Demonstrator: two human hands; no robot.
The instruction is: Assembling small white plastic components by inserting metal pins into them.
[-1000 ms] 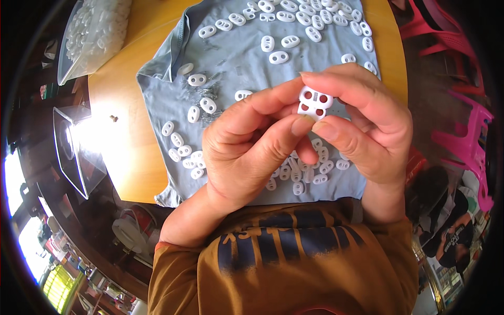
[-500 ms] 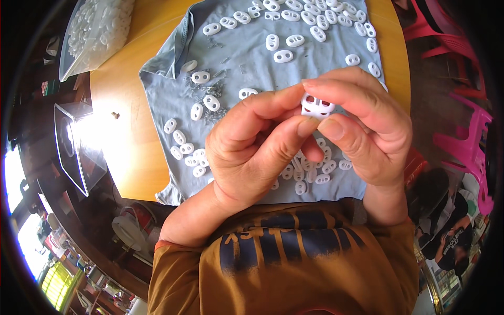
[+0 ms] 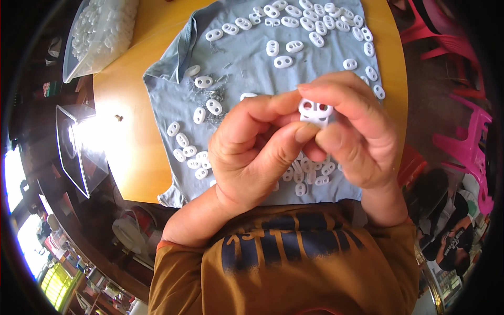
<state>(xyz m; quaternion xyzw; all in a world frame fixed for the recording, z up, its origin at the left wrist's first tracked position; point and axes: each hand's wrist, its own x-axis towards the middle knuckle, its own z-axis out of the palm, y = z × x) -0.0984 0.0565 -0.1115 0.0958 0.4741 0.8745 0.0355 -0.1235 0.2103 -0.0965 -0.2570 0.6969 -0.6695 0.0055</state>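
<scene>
Between my two hands is a white plastic two-hole cord lock (image 3: 316,108), held upright above the cloth. My left hand (image 3: 252,144) pinches its left side, with forefinger at the top and thumb at the lower edge. On the other side, my right hand (image 3: 365,139) grips it between fingers and thumb; this thumb is slightly blurred. A narrower part shows below the oval, holed top, its lower end partly covered by the thumbs. Loose white cord locks (image 3: 283,62) lie around and below my hands on a grey-blue cloth (image 3: 247,76). Thin metal springs (image 3: 212,94) are scattered left of them.
The cloth covers much of a wooden table (image 3: 118,178). A clear container (image 3: 76,65) full of white pieces stands at the far left. Left of the table is a clear plastic panel (image 3: 65,142). A red chair (image 3: 446,42) and a pink stool (image 3: 467,134) stand at the right.
The narrower lower part shows further below the cord lock's top than before. My right hand has shifted slightly left and down. The whole view has shifted a little.
</scene>
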